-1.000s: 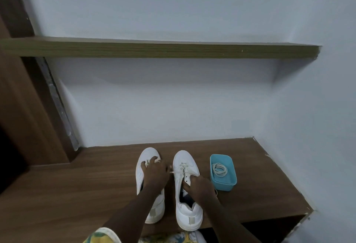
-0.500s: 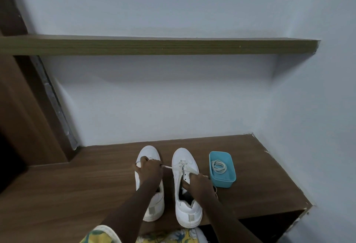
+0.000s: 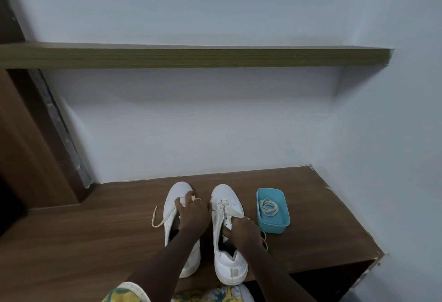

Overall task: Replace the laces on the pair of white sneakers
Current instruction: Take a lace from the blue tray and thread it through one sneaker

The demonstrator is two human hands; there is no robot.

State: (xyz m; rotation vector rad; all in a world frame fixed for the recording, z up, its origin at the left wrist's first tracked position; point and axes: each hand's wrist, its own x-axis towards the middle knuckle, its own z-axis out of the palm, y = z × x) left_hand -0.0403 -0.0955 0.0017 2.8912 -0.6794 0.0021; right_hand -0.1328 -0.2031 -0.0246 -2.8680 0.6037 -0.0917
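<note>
Two white sneakers stand side by side on the wooden bench, toes toward the wall. My left hand (image 3: 193, 213) lies over the left sneaker (image 3: 175, 197), fingers curled on an old cream lace (image 3: 156, 220) whose free end loops onto the bench to the left. My right hand (image 3: 244, 231) grips the right sneaker (image 3: 224, 195) at its eyelet edge, near the partly loosened lacing. More lace trails by my right wrist. A coiled new lace (image 3: 269, 207) lies in the blue box (image 3: 273, 227) just right of the sneakers.
The wooden bench (image 3: 95, 234) ends in a front edge near my body and meets the white wall (image 3: 191, 134) behind. A wooden shelf (image 3: 191, 57) hangs above. A dark wooden panel (image 3: 28, 146) stands at the left; the corner wall closes the right side.
My left hand has moved from pulling the lace between the shoes to the left sneaker's toe. A loose lace end now lies on the bench left of that shoe.
</note>
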